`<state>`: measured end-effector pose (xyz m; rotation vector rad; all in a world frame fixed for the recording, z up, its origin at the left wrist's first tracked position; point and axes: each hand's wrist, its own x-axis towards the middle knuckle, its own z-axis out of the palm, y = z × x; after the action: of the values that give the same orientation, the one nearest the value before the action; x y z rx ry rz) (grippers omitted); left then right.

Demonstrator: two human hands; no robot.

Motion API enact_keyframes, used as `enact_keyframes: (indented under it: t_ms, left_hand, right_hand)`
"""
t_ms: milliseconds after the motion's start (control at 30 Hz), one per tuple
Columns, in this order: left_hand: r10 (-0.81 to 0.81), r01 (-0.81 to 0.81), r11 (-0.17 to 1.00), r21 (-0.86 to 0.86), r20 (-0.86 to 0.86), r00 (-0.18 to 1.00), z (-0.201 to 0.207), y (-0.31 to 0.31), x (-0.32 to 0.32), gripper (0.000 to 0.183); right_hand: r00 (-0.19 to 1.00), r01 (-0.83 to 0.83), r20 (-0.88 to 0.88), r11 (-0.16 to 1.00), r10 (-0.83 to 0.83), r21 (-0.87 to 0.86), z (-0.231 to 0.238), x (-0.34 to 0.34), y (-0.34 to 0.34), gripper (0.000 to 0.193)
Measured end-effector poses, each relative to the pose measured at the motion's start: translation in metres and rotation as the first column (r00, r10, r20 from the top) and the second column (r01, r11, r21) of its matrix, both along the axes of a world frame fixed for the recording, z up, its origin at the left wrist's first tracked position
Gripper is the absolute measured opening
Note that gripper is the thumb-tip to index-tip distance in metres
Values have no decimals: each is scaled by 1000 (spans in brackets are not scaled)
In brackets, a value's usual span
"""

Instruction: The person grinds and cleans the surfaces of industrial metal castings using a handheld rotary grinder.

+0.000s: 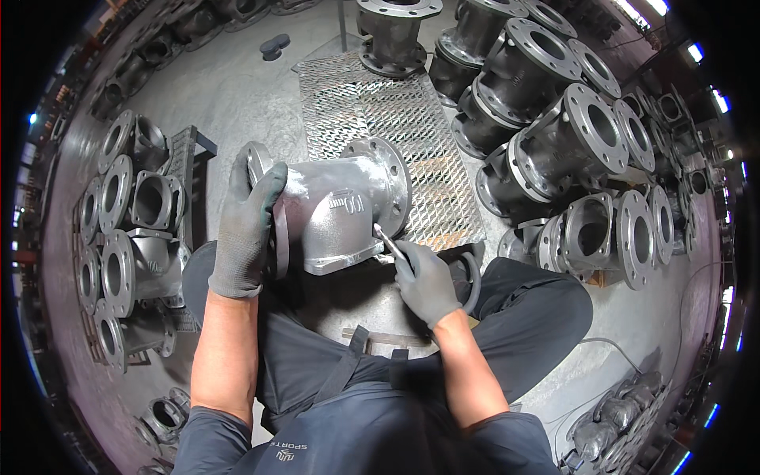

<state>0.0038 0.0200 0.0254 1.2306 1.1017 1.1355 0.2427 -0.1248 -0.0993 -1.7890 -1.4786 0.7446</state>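
A grey cast-metal valve body (328, 198) with round end flanges and a squarer flanged side opening lies tilted in front of me, over my lap and the near end of a metal grating. White powdery patches mark its upper surface, and raised marking shows on its side. My left hand (245, 226), in a grey work glove, grips the flange at its left end, thumb on the near side. In my gloved right hand (423, 281) is a slim rod-like tool (386, 239). Its pale tip reaches the casting beside the side opening; my fingers hide the rest.
The expanded-metal grating (380, 119) stretches away from me, with an upright flanged casting (390, 36) at its far end. Stacked castings (546, 119) crowd the right, and more castings (131, 269) line a left-hand rack. A dark hose (473, 285) curves beside my right hand.
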Motion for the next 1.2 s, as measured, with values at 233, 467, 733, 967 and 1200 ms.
enact_keyframes:
  t_ms: [233, 467, 733, 967, 1200]
  left_hand:
    - [-10, 76, 975, 209, -300, 954, -6, 1, -12, 69]
    - [70, -67, 988, -141, 15, 997, 3, 0, -2, 69]
    - [95, -80, 979, -186, 69, 993, 22, -9, 15, 48]
    - [81, -56, 983, -176, 137, 987, 16, -1, 15, 66]
    - [91, -88, 993, -75, 29, 995, -2, 4, 14, 72]
  right_hand:
    - [988, -142, 56, 989, 145, -42, 33, 5, -21, 30]
    - [999, -12, 44, 999, 14, -45, 19, -6, -40, 28]
    - [1000, -23, 18, 1000, 23, -19, 9, -11, -44, 34]
    - [994, -102, 32, 994, 104, -49, 21, 10, -28, 31]
    - [998, 57, -10, 980, -60, -190, 30, 27, 22, 26]
